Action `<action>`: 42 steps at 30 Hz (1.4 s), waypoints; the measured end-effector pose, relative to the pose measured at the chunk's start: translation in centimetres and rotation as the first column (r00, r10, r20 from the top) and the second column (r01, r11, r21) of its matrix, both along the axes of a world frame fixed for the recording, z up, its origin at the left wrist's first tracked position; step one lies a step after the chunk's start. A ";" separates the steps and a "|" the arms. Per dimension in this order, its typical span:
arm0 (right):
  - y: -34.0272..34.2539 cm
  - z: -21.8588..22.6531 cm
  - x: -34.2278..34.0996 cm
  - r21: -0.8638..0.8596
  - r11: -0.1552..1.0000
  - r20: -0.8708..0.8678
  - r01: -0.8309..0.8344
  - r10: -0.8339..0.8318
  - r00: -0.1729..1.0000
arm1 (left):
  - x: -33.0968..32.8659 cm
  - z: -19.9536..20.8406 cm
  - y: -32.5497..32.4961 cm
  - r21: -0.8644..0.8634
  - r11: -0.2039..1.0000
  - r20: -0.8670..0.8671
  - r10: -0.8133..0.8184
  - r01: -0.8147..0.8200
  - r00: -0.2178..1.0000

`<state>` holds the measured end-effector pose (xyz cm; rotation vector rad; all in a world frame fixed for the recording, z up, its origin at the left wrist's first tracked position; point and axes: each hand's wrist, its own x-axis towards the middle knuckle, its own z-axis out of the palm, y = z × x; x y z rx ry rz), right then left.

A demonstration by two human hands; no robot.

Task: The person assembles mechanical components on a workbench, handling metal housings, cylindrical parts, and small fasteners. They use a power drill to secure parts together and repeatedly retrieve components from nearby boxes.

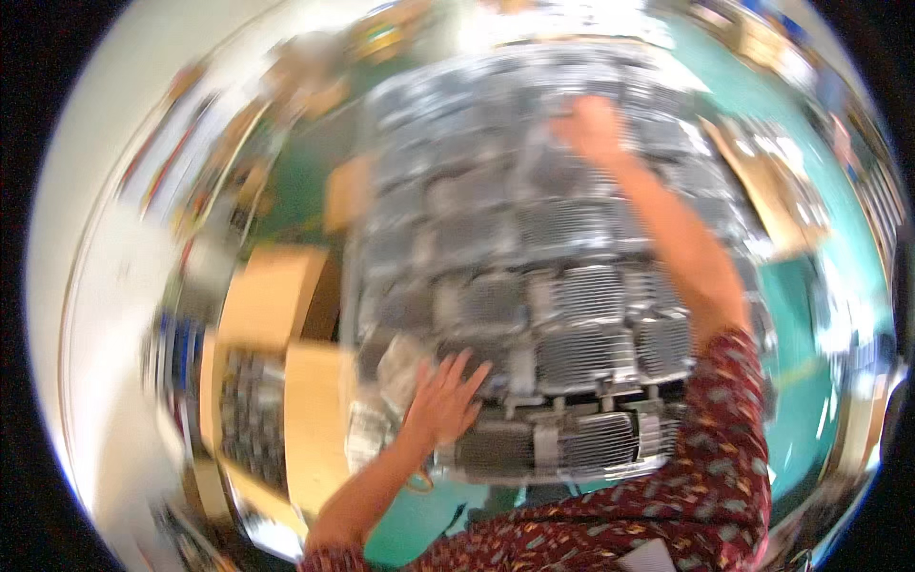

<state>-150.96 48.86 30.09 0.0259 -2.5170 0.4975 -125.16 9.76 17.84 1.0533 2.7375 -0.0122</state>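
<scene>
In front of me stands a broad stack of dark finned metal parts, like heat sinks, laid in rows with pale strips between them. Over its near left corner is my left hand, fingers spread, next to a crumpled clear plastic bag. I cannot tell whether the hand touches the parts below. My right arm reaches across to the far side, where my right hand is blurred but looks closed. A translucent smear hangs just below it; whether the hand grips it is unclear.
At the left stands an open cardboard box with dark finned parts inside. Flat cardboard lies right of the stack, shiny pieces beside it. The floor is green. Blurred shelving and goods line the left side.
</scene>
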 end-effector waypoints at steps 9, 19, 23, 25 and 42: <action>-14.0 13.5 23.3 -0.153 0.884 0.131 -0.441 0.461 0.878 | 1.4 -3.0 -2.7 0.510 0.860 -0.201 0.117 0.002 0.973; -40.3 13.3 46.2 -0.261 0.480 0.245 -0.837 0.872 0.424 | 29.9 0.6 -24.4 0.794 -0.135 0.607 0.189 -0.592 0.772; -52.7 6.5 53.1 -0.140 0.098 0.296 -0.985 0.954 0.053 | 42.5 1.7 -34.0 0.546 -0.363 0.832 0.129 -0.755 0.540; -57.9 2.8 56.2 -0.195 -0.117 0.302 -0.974 0.937 -0.174 | 47.0 0.6 -37.9 0.516 -0.429 0.850 0.154 -0.741 0.503; -98.4 -10.8 71.9 0.070 -0.984 0.393 -0.165 0.179 -0.902 | 70.6 -7.3 -63.1 0.001 -0.725 0.983 0.127 -0.689 -0.132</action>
